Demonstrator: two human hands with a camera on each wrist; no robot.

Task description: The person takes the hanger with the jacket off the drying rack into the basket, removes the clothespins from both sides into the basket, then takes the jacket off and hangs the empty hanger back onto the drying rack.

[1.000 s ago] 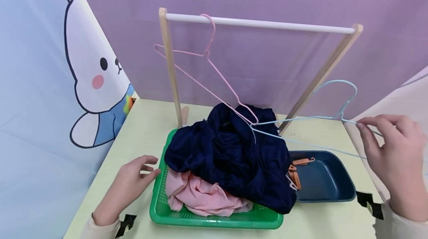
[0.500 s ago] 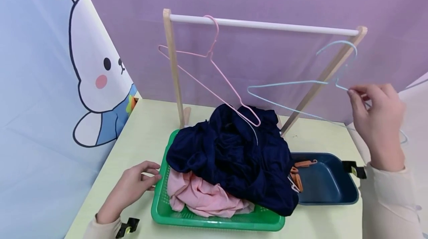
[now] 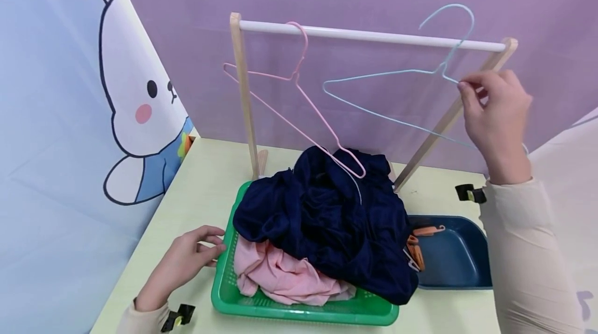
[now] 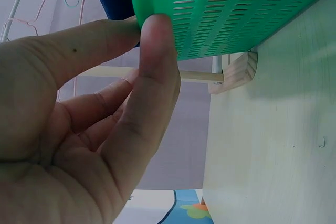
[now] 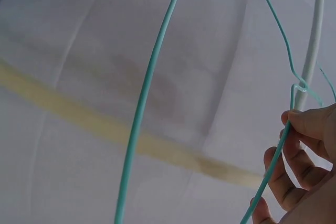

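Observation:
My right hand (image 3: 497, 110) pinches the shoulder of a light-blue wire clothes hanger (image 3: 374, 75) between thumb and fingertips. The hanger's hook stands above the white rail (image 3: 374, 36) of a small wooden rack, overlapping the rail in the head view. In the right wrist view the blue hanger (image 5: 139, 114) carries no garment. My left hand (image 3: 191, 258), loosely bent, has its fingertips right at the left rim of a green basket (image 3: 303, 316). A dark navy garment (image 3: 327, 219) is heaped over the basket, with pink cloth (image 3: 280, 277) under it.
A pink hanger (image 3: 322, 121) hangs from the rail's left part, its lower corner over the navy garment. At right stands a dark-blue tray (image 3: 453, 261) with several orange clips (image 3: 416, 253), partly behind my right sleeve. Wooden posts (image 3: 245, 95) hold the rail.
My right hand has raised the blue hanger up and to the left, from low beside the tray to rail height. My left hand has shifted slightly, staying by the basket.

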